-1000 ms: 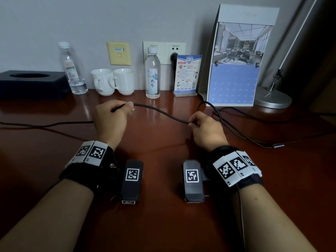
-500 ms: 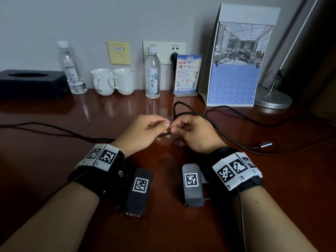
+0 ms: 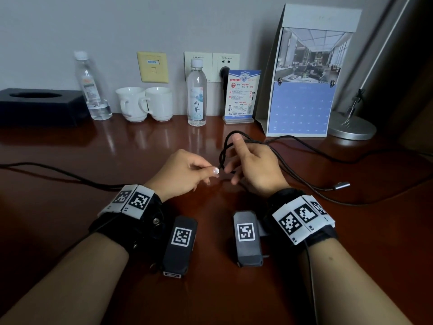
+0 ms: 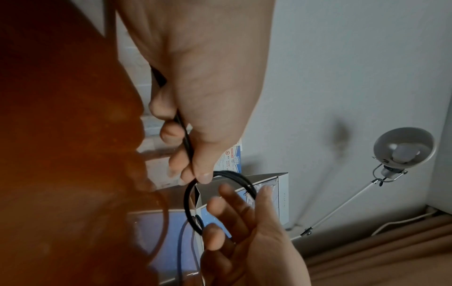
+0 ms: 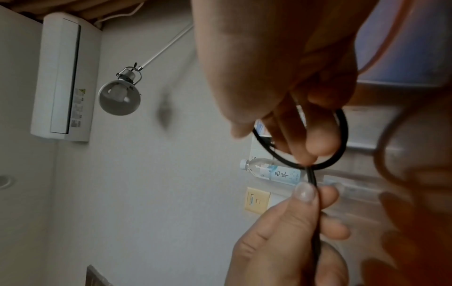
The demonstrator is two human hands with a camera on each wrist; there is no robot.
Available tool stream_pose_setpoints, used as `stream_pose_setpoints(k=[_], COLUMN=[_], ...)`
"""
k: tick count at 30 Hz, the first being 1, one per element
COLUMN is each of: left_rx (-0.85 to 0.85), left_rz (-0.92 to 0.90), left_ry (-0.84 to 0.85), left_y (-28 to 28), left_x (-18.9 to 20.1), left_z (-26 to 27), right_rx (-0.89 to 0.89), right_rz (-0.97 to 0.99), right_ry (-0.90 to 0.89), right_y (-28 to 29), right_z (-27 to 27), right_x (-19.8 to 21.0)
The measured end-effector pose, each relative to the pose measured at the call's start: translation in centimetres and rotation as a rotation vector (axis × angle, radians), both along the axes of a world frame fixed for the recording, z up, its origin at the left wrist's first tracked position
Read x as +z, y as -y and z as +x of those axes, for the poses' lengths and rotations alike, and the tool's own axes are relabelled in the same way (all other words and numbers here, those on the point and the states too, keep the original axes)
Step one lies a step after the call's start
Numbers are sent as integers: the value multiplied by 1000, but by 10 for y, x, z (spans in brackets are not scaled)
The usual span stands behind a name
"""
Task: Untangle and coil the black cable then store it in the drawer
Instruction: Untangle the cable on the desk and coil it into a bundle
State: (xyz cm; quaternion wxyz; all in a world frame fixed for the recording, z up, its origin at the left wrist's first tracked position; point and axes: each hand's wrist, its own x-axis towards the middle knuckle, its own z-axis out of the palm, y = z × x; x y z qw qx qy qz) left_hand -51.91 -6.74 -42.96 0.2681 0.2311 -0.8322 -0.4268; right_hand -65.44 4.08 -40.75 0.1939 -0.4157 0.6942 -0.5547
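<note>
The right hand [image 3: 253, 165], which was pinching a straight run a second ago, is now gripping small loops of the black cable [image 3: 228, 146] while the left hand [image 3: 185, 172] is pinching the strand just beside it, so coiling is beginning.

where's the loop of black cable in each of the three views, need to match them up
Head: the loop of black cable stands at centre, over the right hand, with the left hand pinching the strand beside it.
Left wrist: lower centre, below the left hand's fingertips.
Right wrist: right of centre, round the right hand's fingers.
Shared landmark: the full water bottle, also in the right wrist view; not visible in the left wrist view.
</note>
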Motion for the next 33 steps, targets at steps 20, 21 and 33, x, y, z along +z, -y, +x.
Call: stream_pose_setpoints(k=[20, 21, 33], left_rx=[131, 123, 258], left_rz=[-14, -4, 23], left_ry=[11, 4, -273], left_y=[8, 7, 12], left_x=[6, 7, 12], left_z=[9, 9, 15], right_rx=[-506, -527, -638], right_rz=[-3, -5, 15], right_ry=[-81, -81, -83], right_y=[-8, -10, -9], right_z=[-12, -13, -23], right_x=[6, 7, 5])
